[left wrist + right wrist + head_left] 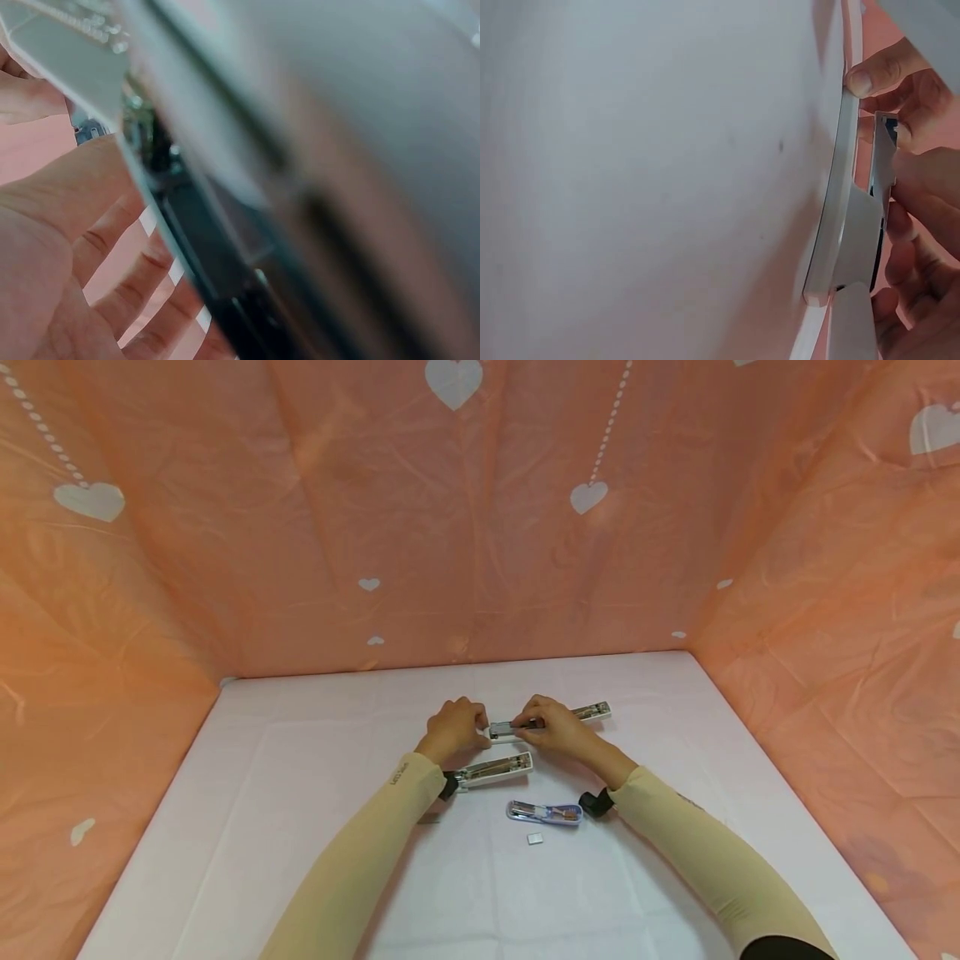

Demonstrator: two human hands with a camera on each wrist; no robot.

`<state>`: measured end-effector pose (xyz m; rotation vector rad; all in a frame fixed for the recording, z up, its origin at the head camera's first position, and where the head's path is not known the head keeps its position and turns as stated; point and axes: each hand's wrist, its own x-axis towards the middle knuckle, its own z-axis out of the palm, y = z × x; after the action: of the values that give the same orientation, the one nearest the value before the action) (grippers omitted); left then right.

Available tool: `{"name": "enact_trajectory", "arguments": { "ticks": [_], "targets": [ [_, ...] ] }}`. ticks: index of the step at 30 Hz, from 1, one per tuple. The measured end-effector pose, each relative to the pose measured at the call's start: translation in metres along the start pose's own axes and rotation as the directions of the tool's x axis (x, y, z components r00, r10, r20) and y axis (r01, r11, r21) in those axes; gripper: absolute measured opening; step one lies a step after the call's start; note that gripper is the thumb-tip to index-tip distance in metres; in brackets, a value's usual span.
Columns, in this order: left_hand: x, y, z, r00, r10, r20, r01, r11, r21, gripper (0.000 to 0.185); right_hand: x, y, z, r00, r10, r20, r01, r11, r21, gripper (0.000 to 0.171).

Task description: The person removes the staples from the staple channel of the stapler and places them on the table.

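Both hands meet at the middle of the table on a long white stapler [592,712] that lies open with its metal channel up. My left hand [455,727] pinches its near end, and my right hand [551,724] grips its middle with the fingers curled over the channel. In the right wrist view the white stapler [841,225] shows edge-on, with fingertips [877,71] pressed on it. In the left wrist view only a blurred dark stapler body [247,247] and my palm with curled fingers [112,247] can be made out.
A second open white stapler [495,768] lies just in front of my left wrist. A small blue stapler [545,812] and a little grey staple block [535,838] lie nearer me. The white tablecloth [300,827] is walled by an orange heart-print sheet [480,527].
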<state>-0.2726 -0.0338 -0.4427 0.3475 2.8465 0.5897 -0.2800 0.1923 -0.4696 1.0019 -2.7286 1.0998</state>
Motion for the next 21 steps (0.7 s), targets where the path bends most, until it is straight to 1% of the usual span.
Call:
{"name": "enact_trajectory", "arguments": {
  "ticks": [11, 21],
  "targets": [
    [-0.0016, 0.0005, -0.0011, 1.000, -0.007, 0.006, 0.007, 1.000, -0.017, 0.022, 0.0022, 0.0026, 0.0000, 0.999, 0.014, -0.035, -0.015, 1.000, -0.012, 0.012],
    [0.0014, -0.0034, 0.0004, 1.000, -0.006, 0.025, 0.006, 1.000, 0.007, 0.023, 0.0069, 0.0013, 0.0020, 0.998, 0.047, -0.031, -0.046, 0.999, 0.024, 0.010]
  ]
}}
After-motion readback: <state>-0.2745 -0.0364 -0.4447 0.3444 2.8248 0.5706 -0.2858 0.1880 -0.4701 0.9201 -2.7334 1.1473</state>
